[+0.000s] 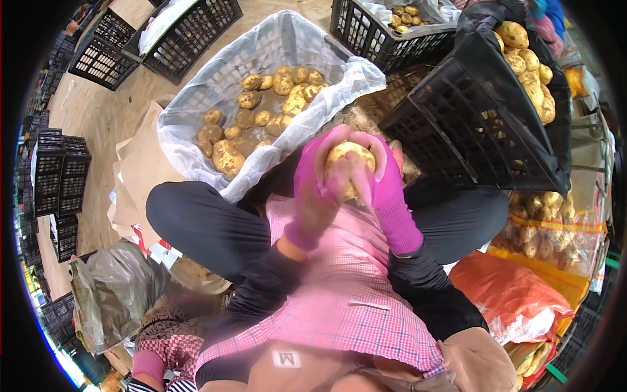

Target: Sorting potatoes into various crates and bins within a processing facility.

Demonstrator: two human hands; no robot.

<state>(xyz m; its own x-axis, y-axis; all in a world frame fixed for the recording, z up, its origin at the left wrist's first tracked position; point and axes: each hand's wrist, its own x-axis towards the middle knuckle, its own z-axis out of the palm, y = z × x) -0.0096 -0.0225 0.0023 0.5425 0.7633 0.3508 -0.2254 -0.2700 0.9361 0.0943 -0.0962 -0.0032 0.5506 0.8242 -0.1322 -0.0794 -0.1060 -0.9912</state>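
Both my hands wear purple-pink work gloves and are closed around one potato (351, 156), held above my lap. My left hand (313, 171) wraps its side towards the picture's left. Round the other side curls my right hand (387, 181), with fingers of both hands overlapping in front of the potato. Just beyond them is a black crate lined with thin white plastic (365, 73), where several soil-covered potatoes (228, 158) lie. At the right a tilted black crate (441, 117) with a black liner is filled with larger potatoes (531, 73).
Brown paper sheets (142, 166) lie left of the lined crate. Another crate of potatoes (392, 49) stands beyond. Bagged potatoes (543, 225) and an orange-red sack (509, 294) are at the right. A grey plastic bag (117, 289) and another person's sleeve (147, 365) are at lower left.
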